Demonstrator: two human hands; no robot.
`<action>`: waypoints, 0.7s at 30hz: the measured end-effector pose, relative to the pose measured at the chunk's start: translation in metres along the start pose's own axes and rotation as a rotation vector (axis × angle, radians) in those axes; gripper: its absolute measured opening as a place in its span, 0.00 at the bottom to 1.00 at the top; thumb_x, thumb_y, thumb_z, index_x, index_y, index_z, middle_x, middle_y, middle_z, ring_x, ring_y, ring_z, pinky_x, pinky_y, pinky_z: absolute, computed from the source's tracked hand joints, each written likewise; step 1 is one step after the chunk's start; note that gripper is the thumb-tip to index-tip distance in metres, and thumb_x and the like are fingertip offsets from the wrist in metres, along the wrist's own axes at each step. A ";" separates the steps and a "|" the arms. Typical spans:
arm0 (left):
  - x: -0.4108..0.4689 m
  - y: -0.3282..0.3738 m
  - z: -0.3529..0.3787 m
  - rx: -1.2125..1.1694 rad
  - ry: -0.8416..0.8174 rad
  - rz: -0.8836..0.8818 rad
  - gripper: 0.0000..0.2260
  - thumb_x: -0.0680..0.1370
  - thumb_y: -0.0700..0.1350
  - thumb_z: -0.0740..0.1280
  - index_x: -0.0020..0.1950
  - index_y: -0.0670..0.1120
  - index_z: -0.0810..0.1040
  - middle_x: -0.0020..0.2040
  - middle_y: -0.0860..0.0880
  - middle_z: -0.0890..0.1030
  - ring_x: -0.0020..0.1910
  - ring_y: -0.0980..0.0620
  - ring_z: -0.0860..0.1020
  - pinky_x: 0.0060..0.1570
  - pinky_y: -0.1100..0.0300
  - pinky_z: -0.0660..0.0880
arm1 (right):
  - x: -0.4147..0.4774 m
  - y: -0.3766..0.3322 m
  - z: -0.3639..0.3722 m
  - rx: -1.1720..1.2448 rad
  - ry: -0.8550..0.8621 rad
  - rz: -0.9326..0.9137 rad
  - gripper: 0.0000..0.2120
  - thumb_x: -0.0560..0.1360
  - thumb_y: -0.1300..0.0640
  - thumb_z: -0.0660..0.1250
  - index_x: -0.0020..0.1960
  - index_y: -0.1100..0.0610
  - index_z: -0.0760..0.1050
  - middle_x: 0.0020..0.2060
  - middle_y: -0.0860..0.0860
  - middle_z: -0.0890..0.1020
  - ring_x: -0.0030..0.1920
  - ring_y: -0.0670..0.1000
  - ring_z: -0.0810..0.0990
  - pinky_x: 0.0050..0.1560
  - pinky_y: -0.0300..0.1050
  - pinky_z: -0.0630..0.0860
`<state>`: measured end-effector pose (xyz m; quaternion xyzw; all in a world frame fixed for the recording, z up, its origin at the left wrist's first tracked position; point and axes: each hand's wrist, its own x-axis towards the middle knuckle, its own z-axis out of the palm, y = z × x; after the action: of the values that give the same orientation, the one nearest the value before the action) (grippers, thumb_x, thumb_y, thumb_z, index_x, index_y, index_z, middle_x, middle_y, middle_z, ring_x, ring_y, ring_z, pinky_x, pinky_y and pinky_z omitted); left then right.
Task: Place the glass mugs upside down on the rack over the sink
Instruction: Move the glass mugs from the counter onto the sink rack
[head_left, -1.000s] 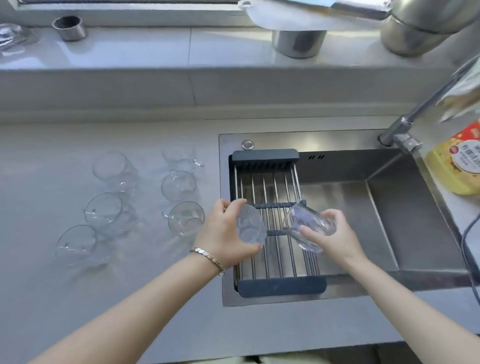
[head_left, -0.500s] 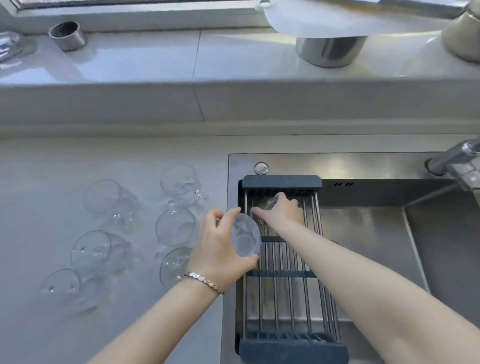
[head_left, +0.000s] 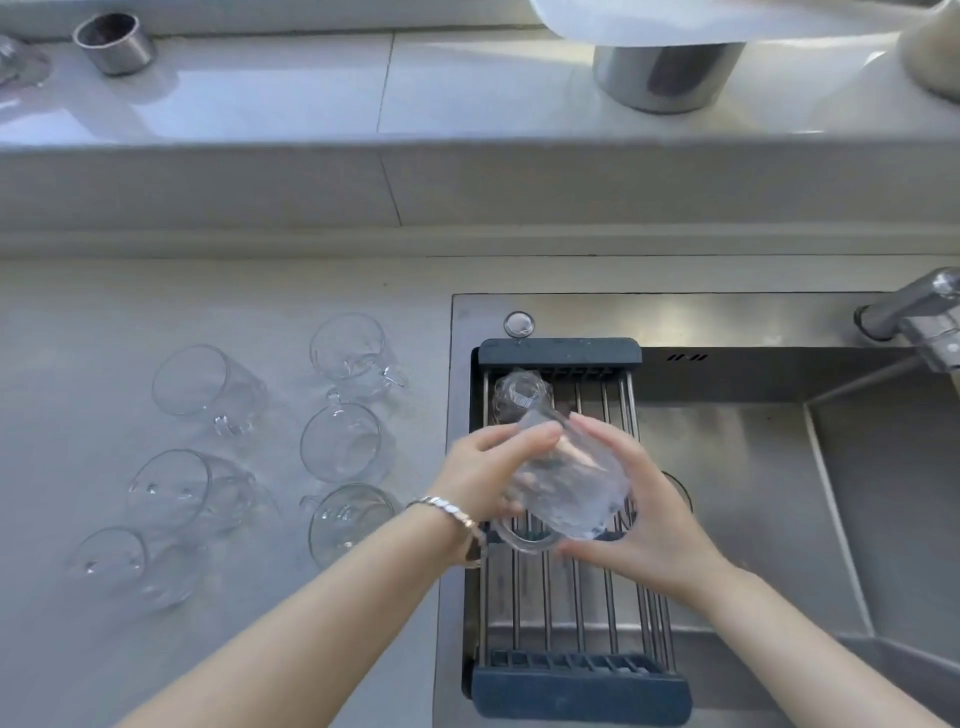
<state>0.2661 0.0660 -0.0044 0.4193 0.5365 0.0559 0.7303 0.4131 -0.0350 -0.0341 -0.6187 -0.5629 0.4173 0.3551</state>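
Note:
A clear glass mug (head_left: 569, 493) is held tilted above the middle of the rack (head_left: 576, 670), a steel-bar drainer with dark end pieces lying across the sink's left side. My left hand (head_left: 485, 470) grips the mug from the left and my right hand (head_left: 647, 512) cups it from the right. Another glass mug (head_left: 519, 396) stands upside down at the rack's far left corner. Several glass mugs lie on the counter left of the sink, among them one (head_left: 358, 351) at the back and one (head_left: 348, 522) nearest my left wrist.
The steel sink (head_left: 769, 467) opens to the right of the rack, with the tap (head_left: 914, 312) at its far right. A raised ledge behind holds a small metal cup (head_left: 114, 44) and a larger metal pot (head_left: 667, 78).
My right hand set one mug upside down at the rack's far end, then came back. Both hands now hold the second mug over the rack's middle. The view shifted left and closer.

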 end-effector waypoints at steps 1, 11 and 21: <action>0.003 0.002 0.008 -0.009 -0.049 -0.024 0.16 0.67 0.57 0.71 0.49 0.48 0.80 0.43 0.50 0.81 0.43 0.51 0.78 0.45 0.57 0.76 | -0.005 0.000 -0.004 -0.008 0.048 -0.029 0.40 0.60 0.46 0.77 0.66 0.33 0.60 0.68 0.37 0.65 0.69 0.39 0.64 0.67 0.30 0.62; 0.092 -0.008 0.007 1.609 0.137 0.597 0.23 0.78 0.45 0.60 0.72 0.47 0.60 0.77 0.45 0.55 0.75 0.46 0.55 0.72 0.47 0.57 | 0.028 0.024 -0.062 -0.394 0.082 0.457 0.40 0.55 0.50 0.81 0.61 0.45 0.64 0.59 0.47 0.73 0.58 0.50 0.71 0.54 0.45 0.69; 0.105 -0.022 -0.012 1.668 0.049 0.526 0.31 0.75 0.36 0.65 0.74 0.48 0.54 0.78 0.45 0.50 0.76 0.46 0.48 0.71 0.45 0.61 | 0.106 0.048 -0.029 -0.559 -0.086 0.627 0.45 0.59 0.51 0.79 0.70 0.50 0.60 0.63 0.59 0.65 0.57 0.62 0.75 0.56 0.52 0.74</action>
<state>0.2920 0.1140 -0.0977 0.9257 0.3039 -0.1790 0.1368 0.4613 0.0658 -0.0788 -0.8146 -0.4533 0.3618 0.0059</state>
